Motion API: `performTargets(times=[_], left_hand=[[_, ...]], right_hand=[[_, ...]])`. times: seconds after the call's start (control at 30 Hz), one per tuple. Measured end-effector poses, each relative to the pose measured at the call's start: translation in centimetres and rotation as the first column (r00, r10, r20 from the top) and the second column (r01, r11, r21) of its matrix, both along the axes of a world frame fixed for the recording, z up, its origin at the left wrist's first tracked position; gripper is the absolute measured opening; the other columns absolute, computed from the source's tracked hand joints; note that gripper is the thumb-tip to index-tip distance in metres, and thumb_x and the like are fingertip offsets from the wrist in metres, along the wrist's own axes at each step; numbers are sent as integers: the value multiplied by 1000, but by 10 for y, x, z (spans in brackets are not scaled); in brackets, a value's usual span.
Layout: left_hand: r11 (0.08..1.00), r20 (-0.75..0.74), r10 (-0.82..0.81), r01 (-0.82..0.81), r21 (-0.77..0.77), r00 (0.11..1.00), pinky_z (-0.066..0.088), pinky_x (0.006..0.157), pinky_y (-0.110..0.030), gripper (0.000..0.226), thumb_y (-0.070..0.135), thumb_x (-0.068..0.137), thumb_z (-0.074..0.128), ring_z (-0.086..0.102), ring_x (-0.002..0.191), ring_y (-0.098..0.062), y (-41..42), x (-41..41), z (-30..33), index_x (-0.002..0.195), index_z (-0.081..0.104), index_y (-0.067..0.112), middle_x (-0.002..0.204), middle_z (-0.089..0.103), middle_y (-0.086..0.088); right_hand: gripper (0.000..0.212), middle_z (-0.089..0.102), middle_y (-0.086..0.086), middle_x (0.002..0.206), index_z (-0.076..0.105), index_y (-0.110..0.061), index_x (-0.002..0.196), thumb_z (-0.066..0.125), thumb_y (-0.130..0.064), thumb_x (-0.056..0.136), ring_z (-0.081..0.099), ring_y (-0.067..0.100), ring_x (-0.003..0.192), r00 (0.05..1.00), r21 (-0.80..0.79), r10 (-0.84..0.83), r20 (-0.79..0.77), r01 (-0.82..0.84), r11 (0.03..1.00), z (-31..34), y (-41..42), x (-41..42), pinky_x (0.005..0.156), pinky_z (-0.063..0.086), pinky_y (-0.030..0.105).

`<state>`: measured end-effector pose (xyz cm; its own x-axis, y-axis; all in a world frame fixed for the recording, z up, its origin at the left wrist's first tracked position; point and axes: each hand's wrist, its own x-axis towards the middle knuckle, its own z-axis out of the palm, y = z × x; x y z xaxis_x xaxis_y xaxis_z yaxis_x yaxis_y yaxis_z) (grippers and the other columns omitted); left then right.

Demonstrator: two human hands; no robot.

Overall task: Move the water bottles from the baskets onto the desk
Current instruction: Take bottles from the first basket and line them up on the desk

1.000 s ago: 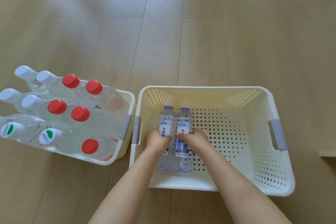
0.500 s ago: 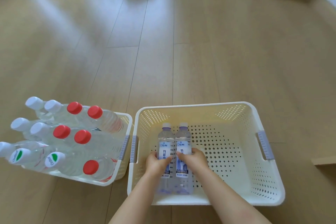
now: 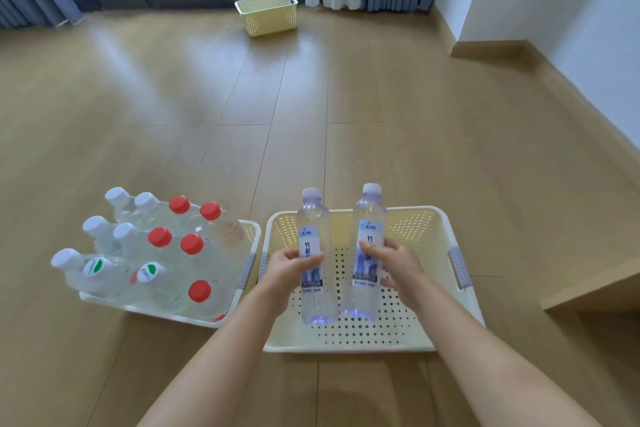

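Gripping blue-labelled bottles point(image 3: 313, 253), Chinese print unreadable: both hands point(image 3: 394, 262).

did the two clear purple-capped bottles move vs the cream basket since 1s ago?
Yes. Both clear purple-capped bottles have risen and separated; caps now clear the cream perforated basket's far rim.

Both bare forearms reached forward from the bottom of the view, the left one slanting in from lower left and the right one from lower right, so that the hands came close together in the middle. The left hand point(image 3: 289, 267) was curled around a bottle point(image 3: 313, 253) at its label, thumb across the front. The right hand point(image 3: 393, 265) gripped a second bottle point(image 3: 365, 246) likewise, and both bottles were held upright, side by side.
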<state>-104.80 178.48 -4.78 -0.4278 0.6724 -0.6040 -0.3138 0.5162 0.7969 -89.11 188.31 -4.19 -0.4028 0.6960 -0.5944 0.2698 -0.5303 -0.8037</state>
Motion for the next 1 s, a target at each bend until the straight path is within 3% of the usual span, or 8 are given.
performTargets(times=[0.1, 0.23, 0.37, 0.43, 0.63, 0.7, 0.8, 1.0], left_hand=[[999, -25, 16, -15, 40, 1000, 52, 72, -31, 18, 11, 80, 71, 67, 87, -23, -4, 2, 22, 94, 60, 9, 94, 69, -9], [995, -26, 73, -71, 72, 997, 50, 67, -29, 27, 11, 77, 74, 66, 89, -24, -12, 5, 35, 99, 58, 8, 99, 68, -12], [994, -7, 83, -82, 74, 997, 49, 65, -28, 19, 11, 78, 73, 66, 85, -22, -20, 11, 35, 92, 60, 10, 94, 69, -10], [994, -8, 92, -92, 65, 996, 50, 66, -29, 27, 12, 77, 74, 67, 88, -23, -21, 12, 31, 100, 60, 7, 99, 69, -11], [991, -9, 129, -129, 29, 992, 48, 65, -28, 48, 10, 74, 77, 65, 88, -21, -2, 12, 48, 114, 53, 3, 107, 66, -13], [993, -8, 121, -121, 10, 993, 48, 65, -27, 50, 10, 72, 78, 64, 87, -20, 8, 19, 69, 115, 52, 3, 105, 65, -12], [998, -20, 61, -62, -17, 998, 50, 64, -27, 51, 9, 70, 81, 66, 84, -20, 20, 32, 120, 112, 54, 2, 103, 66, -12], [1000, -28, -16, 17, 13, 999, 49, 62, -25, 55, 7, 70, 81, 64, 79, -17, 42, 48, 285, 115, 50, 2, 99, 64, -9]], right_hand=[[31, 68, 7, 108, 63, -11, 114, 67, -23, 85, 62, 18, 90, 999, 58, 4, -43, -1, 998, 28, -4, 2, 92, 48, 46], [29, 69, 7, 110, 65, -14, 111, 69, -24, 83, 63, 22, 98, 998, 92, 11, -65, -5, 996, 41, -19, 8, 93, 48, 46], [29, 69, 5, 107, 65, -15, 111, 69, -23, 83, 62, 17, 92, 999, 86, 18, -48, -14, 996, 39, -30, 17, 79, 46, 38], [25, 69, 4, 104, 65, -16, 109, 68, -21, 84, 62, 15, 89, 999, 84, 19, -50, -15, 996, 36, -30, 18, 71, 46, 34], [23, 68, 0, 97, 65, -16, 107, 68, -20, 85, 63, 15, 86, 998, 59, -36, -50, 39, 997, 54, -14, 19, 72, 49, 35], [22, 68, 0, 95, 65, -16, 106, 68, -20, 85, 64, 15, 84, 997, 39, -60, -43, 62, 997, 77, -8, 24, 77, 49, 37], [20, 68, 2, 93, 64, -15, 106, 67, -18, 86, 64, 14, 80, 997, 18, -78, -28, 79, 997, 132, 1, 37, 71, 51, 34], [17, 68, 6, 98, 62, -14, 101, 68, -15, 85, 64, 13, 78, 989, 28, -145, -14, 145, 989, 296, 21, 64, 63, 49, 29]])
